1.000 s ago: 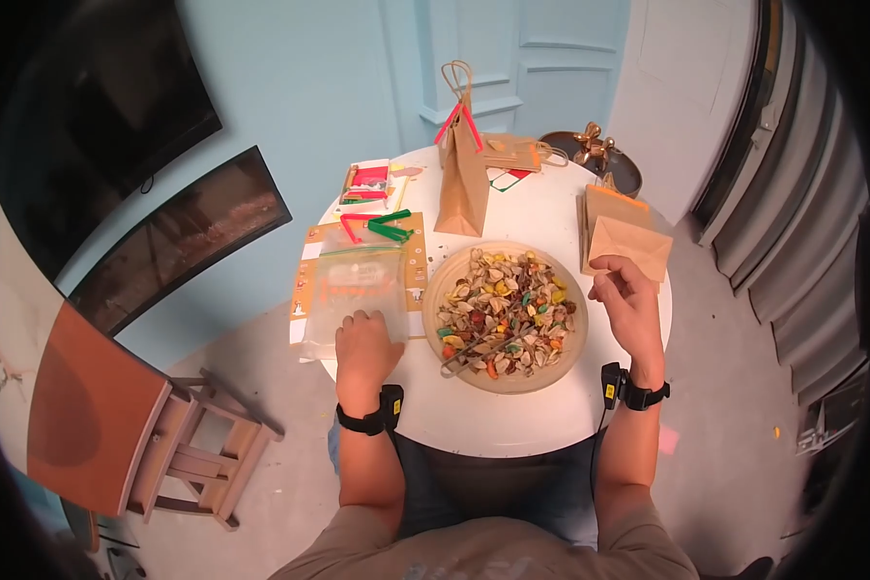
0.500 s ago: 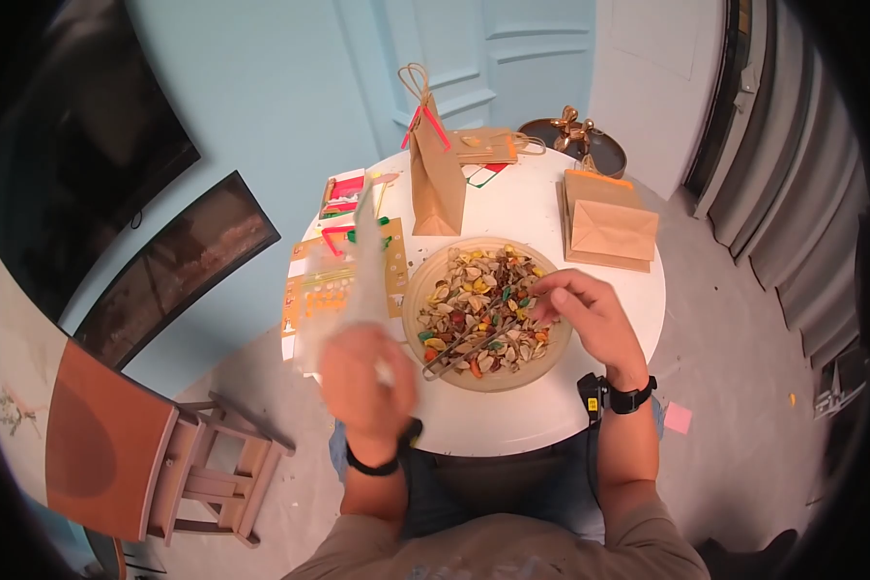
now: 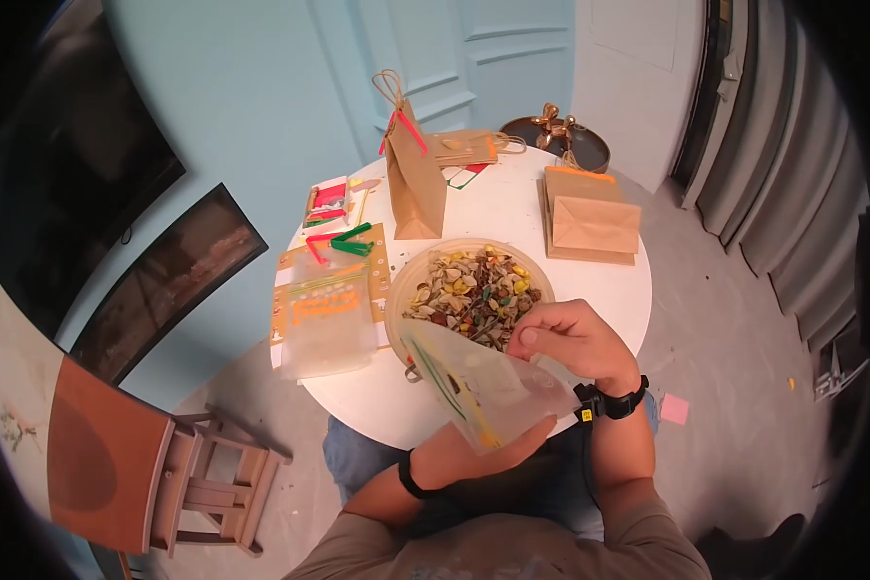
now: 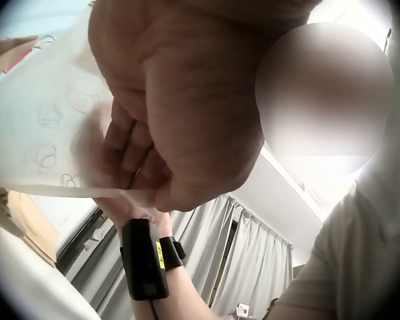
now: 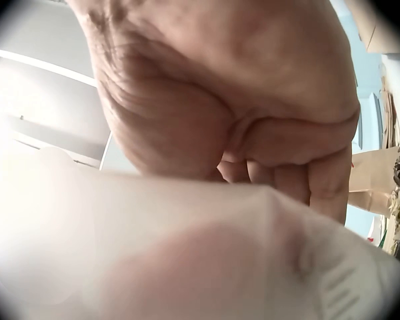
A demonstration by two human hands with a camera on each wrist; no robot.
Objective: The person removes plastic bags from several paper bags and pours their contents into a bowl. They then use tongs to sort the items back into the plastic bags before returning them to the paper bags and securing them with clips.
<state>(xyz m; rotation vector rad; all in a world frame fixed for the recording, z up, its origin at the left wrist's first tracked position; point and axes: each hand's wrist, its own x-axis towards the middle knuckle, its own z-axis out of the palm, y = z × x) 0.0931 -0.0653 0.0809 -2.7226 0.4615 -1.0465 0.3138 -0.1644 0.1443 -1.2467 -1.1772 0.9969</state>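
My left hand (image 3: 469,452) grips a translucent zip bag (image 3: 507,391) by its lower side, tilted in front of the bowl. In the left wrist view the curled fingers (image 4: 137,150) show at the bag's edge. My right hand (image 3: 585,343) hovers over the bag's right part, fingers loosely bent and thumb close to them; the bag partly covers its fingertips in the right wrist view. Behind the bag stands a wide bowl (image 3: 548,280) of potpourri (image 3: 464,285), dried petals with yellow, green and orange pieces. The handle end of metal tongs (image 3: 413,373) peeks out at the bowl's near left rim.
Another zip bag (image 3: 331,333) lies on a patterned sheet at left, beside a red clip (image 3: 317,249) and green clips (image 3: 354,242). A paper bag with a red clip (image 3: 418,193) stands behind the bowl. More paper bags (image 3: 594,222) are at right. A small box (image 3: 329,201) is back left.
My left hand has lifted a zip bag off the left pile and swung it right, in front of the bowl. The right hand has moved in from the right to the bag.
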